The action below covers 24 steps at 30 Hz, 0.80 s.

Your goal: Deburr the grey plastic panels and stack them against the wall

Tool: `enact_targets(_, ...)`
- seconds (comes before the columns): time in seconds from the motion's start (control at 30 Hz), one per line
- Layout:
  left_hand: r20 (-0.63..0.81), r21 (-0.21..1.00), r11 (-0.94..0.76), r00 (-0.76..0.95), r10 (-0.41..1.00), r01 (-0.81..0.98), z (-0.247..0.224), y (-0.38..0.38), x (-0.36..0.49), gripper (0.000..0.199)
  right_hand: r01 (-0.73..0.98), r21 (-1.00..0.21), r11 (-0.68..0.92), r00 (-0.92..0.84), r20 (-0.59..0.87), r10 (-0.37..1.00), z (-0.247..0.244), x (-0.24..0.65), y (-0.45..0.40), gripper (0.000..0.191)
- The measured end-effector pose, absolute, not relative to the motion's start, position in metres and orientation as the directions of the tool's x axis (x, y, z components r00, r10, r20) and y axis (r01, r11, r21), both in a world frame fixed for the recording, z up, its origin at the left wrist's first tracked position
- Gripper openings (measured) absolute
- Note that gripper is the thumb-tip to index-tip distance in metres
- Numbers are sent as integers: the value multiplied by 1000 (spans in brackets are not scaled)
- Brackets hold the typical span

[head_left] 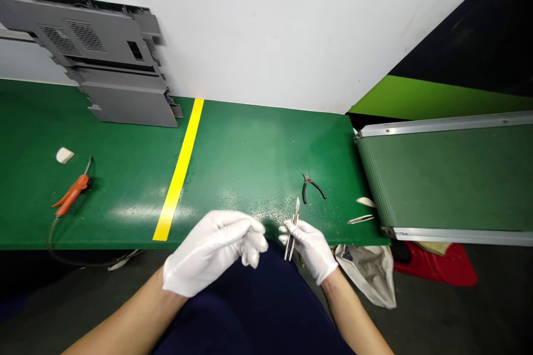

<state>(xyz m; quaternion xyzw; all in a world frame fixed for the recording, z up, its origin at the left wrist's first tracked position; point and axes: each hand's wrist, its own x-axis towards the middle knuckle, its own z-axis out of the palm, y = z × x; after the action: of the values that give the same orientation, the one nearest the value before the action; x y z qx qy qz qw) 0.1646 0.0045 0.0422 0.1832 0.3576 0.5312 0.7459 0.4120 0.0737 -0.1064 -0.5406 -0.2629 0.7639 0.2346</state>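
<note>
My right hand [312, 247], in a white glove, is closed around a utility knife [293, 230]. Its bare blade points up and away from me, over the front edge of the green table. To the left of it my left hand [216, 249], also gloved in white, hovers with loosely curved fingers and no visible object in them. The two hands are apart. Beyond my right hand lie small cutting pliers [310, 186] with black handles, jaws pointing away from me. A slim pale tool [360, 219], possibly tweezers, rests farther right.
A yellow stripe [179, 169] crosses the green table [245, 144]. At left are an orange air gun [73, 194] with a hose and a white piece [64, 155]. Grey plastic panels [125, 77] lean on the wall. A conveyor [449, 177] adjoins at right, a cloth bag [370, 269] below.
</note>
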Motion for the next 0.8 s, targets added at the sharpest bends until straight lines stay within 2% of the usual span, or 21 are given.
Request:
enact_targets(0.3, -362, 652, 329, 101, 927, -684, 32, -7, 163, 25, -40, -650, -759, -305, -716, 628, -106, 415, 72, 46)
enact_targets(0.63, -223, 688, 184, 38, 974, -702, 37, -27, 159, 23, 3, -622, -783, -339, -738, 584, -109, 415, 67, 47)
enact_targets(0.73, -265, 719, 151, -66, 962, -679, 5, -46, 134, 23, 22, -609, -793, -327, -754, 570, -107, 418, 66, 52)
enact_targets(0.8, -408, 746, 223, -166, 898, -628, -38, -77, 108, 36, 37, -604, -796, -309, -765, 566, -105, 421, 65, 56)
